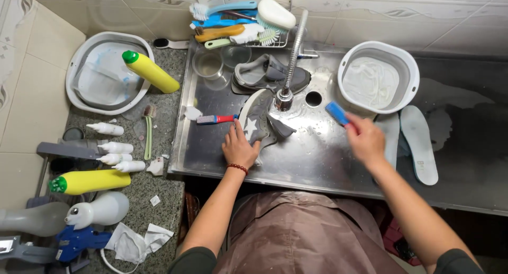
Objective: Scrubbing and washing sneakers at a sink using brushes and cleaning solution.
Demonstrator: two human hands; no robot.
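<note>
Our left hand presses flat, fingers spread, on the grey sneaker under the faucet; our right hand fingers clamp a blue brush beside that faucet.

Upper yellow bottle: green cap, lying tilted across the rim of the grey-and-white basin to my left.
Lower yellow bottle: green cap, lying flat on the counter.
Small white squeeze bottles: four, lying between the two yellow ones.
Labels, signs, screens: none I can make out.
</note>
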